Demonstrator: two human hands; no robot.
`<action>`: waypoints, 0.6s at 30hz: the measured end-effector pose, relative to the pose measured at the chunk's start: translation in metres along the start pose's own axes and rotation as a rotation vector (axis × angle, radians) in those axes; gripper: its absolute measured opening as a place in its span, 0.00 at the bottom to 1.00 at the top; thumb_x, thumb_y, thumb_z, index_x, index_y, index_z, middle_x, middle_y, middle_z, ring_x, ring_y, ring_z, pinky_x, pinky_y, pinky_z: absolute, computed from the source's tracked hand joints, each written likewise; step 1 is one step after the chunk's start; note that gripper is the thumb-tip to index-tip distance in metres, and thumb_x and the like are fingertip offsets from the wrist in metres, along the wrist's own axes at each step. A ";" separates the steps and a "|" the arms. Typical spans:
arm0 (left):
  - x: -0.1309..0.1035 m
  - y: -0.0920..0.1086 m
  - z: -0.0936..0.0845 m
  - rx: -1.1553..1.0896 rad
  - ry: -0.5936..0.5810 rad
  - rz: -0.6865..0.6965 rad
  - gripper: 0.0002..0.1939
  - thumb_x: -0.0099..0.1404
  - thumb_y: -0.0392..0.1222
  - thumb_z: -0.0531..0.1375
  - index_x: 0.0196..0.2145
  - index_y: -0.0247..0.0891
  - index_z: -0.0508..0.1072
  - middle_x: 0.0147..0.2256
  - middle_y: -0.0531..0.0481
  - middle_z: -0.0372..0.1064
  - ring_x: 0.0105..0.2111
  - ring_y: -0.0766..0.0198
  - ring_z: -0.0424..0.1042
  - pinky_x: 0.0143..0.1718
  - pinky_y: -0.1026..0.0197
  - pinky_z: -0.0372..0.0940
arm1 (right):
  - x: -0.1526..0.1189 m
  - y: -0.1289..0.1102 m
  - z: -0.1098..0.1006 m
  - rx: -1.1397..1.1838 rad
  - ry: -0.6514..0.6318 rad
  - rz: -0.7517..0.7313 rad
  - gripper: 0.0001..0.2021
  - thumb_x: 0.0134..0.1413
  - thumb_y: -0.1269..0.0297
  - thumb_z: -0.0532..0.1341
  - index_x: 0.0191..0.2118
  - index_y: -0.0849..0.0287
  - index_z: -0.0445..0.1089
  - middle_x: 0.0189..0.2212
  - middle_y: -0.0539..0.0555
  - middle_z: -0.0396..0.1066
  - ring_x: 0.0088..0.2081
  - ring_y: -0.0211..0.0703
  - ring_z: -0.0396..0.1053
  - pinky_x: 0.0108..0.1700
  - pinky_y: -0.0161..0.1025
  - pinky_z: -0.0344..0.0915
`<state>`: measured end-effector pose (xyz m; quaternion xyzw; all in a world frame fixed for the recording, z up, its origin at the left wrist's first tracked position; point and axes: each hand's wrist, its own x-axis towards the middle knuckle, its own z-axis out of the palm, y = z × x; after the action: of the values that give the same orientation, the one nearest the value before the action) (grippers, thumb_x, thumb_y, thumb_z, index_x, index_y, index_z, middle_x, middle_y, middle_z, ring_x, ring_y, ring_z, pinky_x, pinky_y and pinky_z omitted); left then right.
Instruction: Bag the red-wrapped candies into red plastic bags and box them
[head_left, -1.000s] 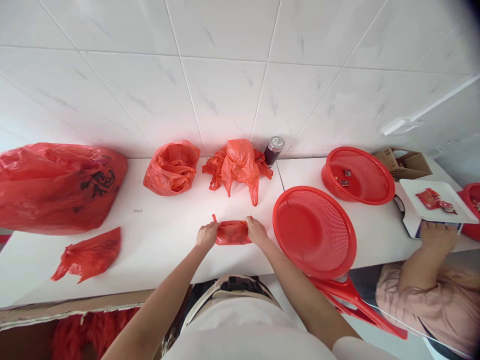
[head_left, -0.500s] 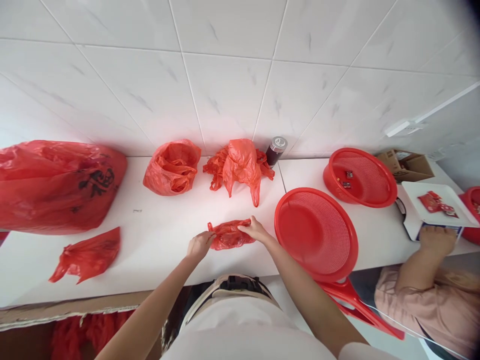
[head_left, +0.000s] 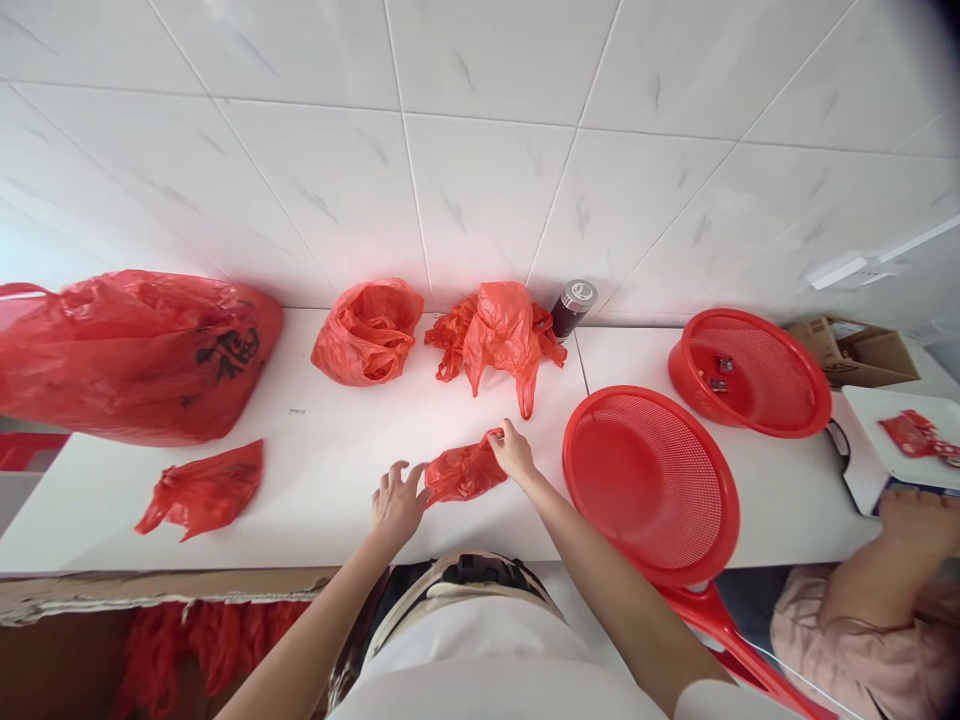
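Note:
A small red plastic bag (head_left: pixel 463 472), bunched and crinkled, lies on the white table in front of me. My right hand (head_left: pixel 514 452) pinches its right end between thumb and fingers. At the left end is my left hand (head_left: pixel 399 502), with its fingers apart and the thumb side against the plastic. What the bag holds cannot be made out. Just beyond, a pile of crumpled red bags (head_left: pixel 501 330) rests near the wall. Another flat red bag (head_left: pixel 206 492) lies off to the left.
An opened red bag (head_left: pixel 369 335) and a large full bag (head_left: pixel 157 365) stand to the left. Rightward are a dark can (head_left: pixel 574 308), two red baskets (head_left: pixel 646 480), a cardboard box (head_left: pixel 855 350) and a white scale (head_left: pixel 870 420). A co-worker's hand (head_left: pixel 919 520) is beside the scale.
My left hand has loosened from a closed grip and spread its fingers. The small bag looks more gathered, its right end lifted slightly by my right hand. The view has shifted left.

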<state>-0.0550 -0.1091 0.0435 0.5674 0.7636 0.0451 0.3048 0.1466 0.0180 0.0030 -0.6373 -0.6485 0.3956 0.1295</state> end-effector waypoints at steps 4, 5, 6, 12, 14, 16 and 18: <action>0.016 0.031 0.008 -0.011 0.028 0.088 0.29 0.61 0.45 0.61 0.60 0.46 0.63 0.62 0.42 0.58 0.60 0.47 0.57 0.56 0.47 0.56 | -0.020 -0.025 0.007 0.118 -0.029 -0.119 0.03 0.56 0.62 0.55 0.37 0.51 0.58 0.31 0.47 0.72 0.35 0.43 0.73 0.38 0.37 0.65; 0.020 0.037 0.012 -0.019 0.013 0.095 0.27 0.60 0.45 0.63 0.57 0.45 0.66 0.58 0.43 0.63 0.58 0.48 0.60 0.56 0.48 0.57 | -0.025 -0.030 0.007 0.151 -0.028 -0.139 0.04 0.57 0.61 0.53 0.38 0.51 0.58 0.32 0.48 0.72 0.34 0.42 0.73 0.38 0.37 0.66; 0.023 0.039 0.016 -0.028 -0.001 0.089 0.23 0.60 0.44 0.63 0.54 0.45 0.69 0.53 0.44 0.69 0.55 0.49 0.64 0.54 0.49 0.59 | -0.029 -0.033 0.005 0.181 -0.025 -0.157 0.05 0.58 0.60 0.52 0.39 0.51 0.57 0.34 0.49 0.72 0.35 0.42 0.74 0.39 0.38 0.67; 0.018 -0.016 0.009 -0.119 0.029 -0.122 0.11 0.68 0.44 0.57 0.44 0.37 0.72 0.39 0.48 0.73 0.38 0.61 0.73 0.41 0.55 0.68 | -0.048 -0.013 -0.031 0.501 -0.042 -0.145 0.16 0.58 0.53 0.54 0.48 0.53 0.55 0.45 0.58 0.72 0.39 0.45 0.76 0.47 0.46 0.69; 0.009 -0.053 -0.007 -0.139 0.075 -0.228 0.15 0.68 0.47 0.57 0.46 0.35 0.71 0.40 0.47 0.73 0.38 0.61 0.73 0.41 0.54 0.69 | -0.054 0.002 -0.039 0.542 -0.039 -0.088 0.16 0.57 0.51 0.56 0.47 0.53 0.57 0.45 0.59 0.72 0.38 0.47 0.76 0.46 0.48 0.69; 0.003 -0.092 -0.026 -0.138 0.134 -0.335 0.16 0.68 0.49 0.57 0.45 0.34 0.72 0.40 0.49 0.72 0.38 0.59 0.73 0.41 0.54 0.70 | -0.062 0.014 -0.040 0.543 -0.042 -0.048 0.16 0.57 0.48 0.56 0.45 0.54 0.59 0.44 0.59 0.73 0.37 0.48 0.76 0.45 0.50 0.70; -0.001 -0.128 -0.045 -0.125 0.195 -0.440 0.15 0.69 0.48 0.56 0.46 0.34 0.71 0.40 0.48 0.72 0.37 0.62 0.73 0.40 0.54 0.70 | -0.070 0.021 -0.034 0.532 -0.070 -0.036 0.17 0.57 0.47 0.56 0.43 0.54 0.60 0.42 0.58 0.73 0.35 0.47 0.76 0.44 0.49 0.70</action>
<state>-0.1853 -0.1428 0.0270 0.3606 0.8902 0.0796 0.2667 0.1954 -0.0379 0.0351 -0.5554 -0.5369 0.5714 0.2770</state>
